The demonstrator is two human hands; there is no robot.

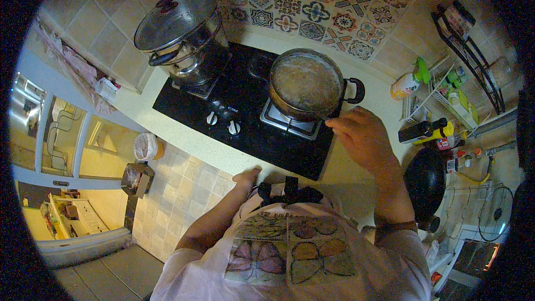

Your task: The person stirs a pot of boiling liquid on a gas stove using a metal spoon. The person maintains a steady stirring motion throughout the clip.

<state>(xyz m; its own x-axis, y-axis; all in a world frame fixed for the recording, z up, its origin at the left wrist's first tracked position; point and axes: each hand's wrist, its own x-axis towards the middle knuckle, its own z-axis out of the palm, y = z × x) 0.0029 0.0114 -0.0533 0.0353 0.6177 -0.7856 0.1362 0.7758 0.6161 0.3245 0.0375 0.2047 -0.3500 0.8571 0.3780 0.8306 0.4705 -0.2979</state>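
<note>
A two-handled pot [307,81] filled with cloudy, frothy liquid stands on the right burner of a black gas hob [244,133]. My right hand [361,133] is just beside it, below its black side handle, with the fingertips near the pot's lower right rim; whether they touch anything is unclear. Near the front edge of the counter is my left hand [248,177], partly turned away, its grip hard to make out. On the left burner stands a tall steel steamer pot [196,58] with a glass lid [177,19] on top. Two control knobs [222,123] sit between the burners.
At the right are a spray bottle [404,87], a white wire rack [443,96] with bottles, and a black wok [425,184]. A lined bin [146,147] stands on the tiled floor to the left, beside a glazed door [67,179]. Patterned tiles cover the wall behind the hob.
</note>
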